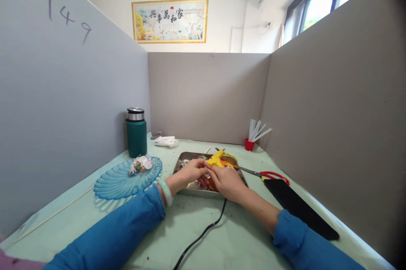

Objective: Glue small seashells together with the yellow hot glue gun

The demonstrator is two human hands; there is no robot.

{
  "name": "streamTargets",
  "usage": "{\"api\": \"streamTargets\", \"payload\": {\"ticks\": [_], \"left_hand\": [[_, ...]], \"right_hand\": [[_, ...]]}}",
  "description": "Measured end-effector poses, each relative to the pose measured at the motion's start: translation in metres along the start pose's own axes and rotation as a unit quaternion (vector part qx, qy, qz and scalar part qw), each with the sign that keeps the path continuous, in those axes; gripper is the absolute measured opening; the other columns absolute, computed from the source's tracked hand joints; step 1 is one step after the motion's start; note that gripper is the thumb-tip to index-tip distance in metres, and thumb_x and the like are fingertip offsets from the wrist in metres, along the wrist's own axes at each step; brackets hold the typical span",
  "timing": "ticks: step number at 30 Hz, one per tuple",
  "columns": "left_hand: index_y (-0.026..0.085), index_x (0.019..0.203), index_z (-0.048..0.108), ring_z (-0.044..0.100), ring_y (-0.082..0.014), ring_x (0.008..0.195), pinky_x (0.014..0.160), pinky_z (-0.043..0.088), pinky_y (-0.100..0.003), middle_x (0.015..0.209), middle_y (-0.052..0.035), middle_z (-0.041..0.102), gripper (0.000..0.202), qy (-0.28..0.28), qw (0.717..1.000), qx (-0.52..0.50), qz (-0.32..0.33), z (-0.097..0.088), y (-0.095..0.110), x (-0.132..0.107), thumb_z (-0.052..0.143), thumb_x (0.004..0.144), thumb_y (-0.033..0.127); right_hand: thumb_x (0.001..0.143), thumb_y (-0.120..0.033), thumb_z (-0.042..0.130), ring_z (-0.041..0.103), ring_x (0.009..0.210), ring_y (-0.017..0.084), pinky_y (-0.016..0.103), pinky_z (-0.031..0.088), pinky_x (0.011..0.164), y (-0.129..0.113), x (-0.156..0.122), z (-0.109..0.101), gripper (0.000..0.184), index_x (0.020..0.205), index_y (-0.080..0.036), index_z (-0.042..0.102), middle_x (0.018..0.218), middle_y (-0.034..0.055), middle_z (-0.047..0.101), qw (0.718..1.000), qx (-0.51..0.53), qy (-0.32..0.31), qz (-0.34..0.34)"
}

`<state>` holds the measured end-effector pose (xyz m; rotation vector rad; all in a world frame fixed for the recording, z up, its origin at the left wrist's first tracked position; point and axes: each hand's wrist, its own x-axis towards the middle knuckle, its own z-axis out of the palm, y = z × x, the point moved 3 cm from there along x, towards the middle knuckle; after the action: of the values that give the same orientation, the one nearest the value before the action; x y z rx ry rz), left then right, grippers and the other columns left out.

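My left hand [193,171] and my right hand [227,182] meet over a metal tray [199,192], fingertips pinched together. Between them is a small whitish piece, mostly covered by the fingers, so I cannot tell what it is. Just beyond my right hand, a yellow glue gun [216,159] rests in the tray. Small pale pieces, partly hidden by my hands, lie in the tray as well. Left of my left wrist, a blue fluted glass plate [111,183] carries a cluster of shell-like decorations [142,163].
A green bottle [136,137] stands behind the plate. White glue sticks [254,129] fill a red cup [249,145] at back right. Red-handled scissors [274,175] and a black flat object [300,206] lie on the right. A black cord [204,234] runs toward me. Partitions enclose three sides.
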<state>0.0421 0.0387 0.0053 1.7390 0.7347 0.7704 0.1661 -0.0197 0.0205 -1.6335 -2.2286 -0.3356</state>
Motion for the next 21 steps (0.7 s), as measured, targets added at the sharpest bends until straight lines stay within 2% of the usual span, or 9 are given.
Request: {"api": "streamTargets", "payload": {"ticks": [5,12,21], "left_hand": [[0.012,0.084,0.051,0.06,-0.0133,0.049,0.051,0.05,-0.026,0.059,-0.0017,0.059,0.013,0.003,1.0,-0.007,-0.003,0.0005,0.0009,-0.0005,0.05,0.071,0.016],[0.012,0.085,0.051,0.061,-0.0137,0.05,0.051,0.05,-0.026,0.059,-0.0018,0.059,0.014,0.005,1.0,-0.028,0.009,-0.0003,-0.0019,0.0015,0.052,0.072,0.017],[0.012,0.084,0.051,0.06,-0.0125,0.052,0.053,0.05,-0.025,0.059,-0.0015,0.059,0.014,0.021,0.998,-0.057,0.007,-0.0007,0.0009,0.0009,0.056,0.072,0.019]], "right_hand": [[0.093,-0.041,0.016,0.059,0.074,0.017,0.025,0.032,0.061,-0.0002,0.0001,-0.0011,0.048,0.104,-0.023,0.059,0.084,0.0045,0.066,1.0,-0.005,-0.014,0.011],[0.093,-0.042,0.015,0.059,0.074,0.016,0.025,0.031,0.06,0.0009,0.0,-0.0016,0.048,0.097,-0.025,0.06,0.082,0.0025,0.065,1.0,-0.001,0.001,0.017],[0.093,-0.043,0.015,0.058,0.075,0.016,0.025,0.029,0.06,0.0028,0.0015,0.0014,0.048,0.09,-0.022,0.059,0.081,0.0023,0.065,1.0,-0.001,0.004,0.026]]}}
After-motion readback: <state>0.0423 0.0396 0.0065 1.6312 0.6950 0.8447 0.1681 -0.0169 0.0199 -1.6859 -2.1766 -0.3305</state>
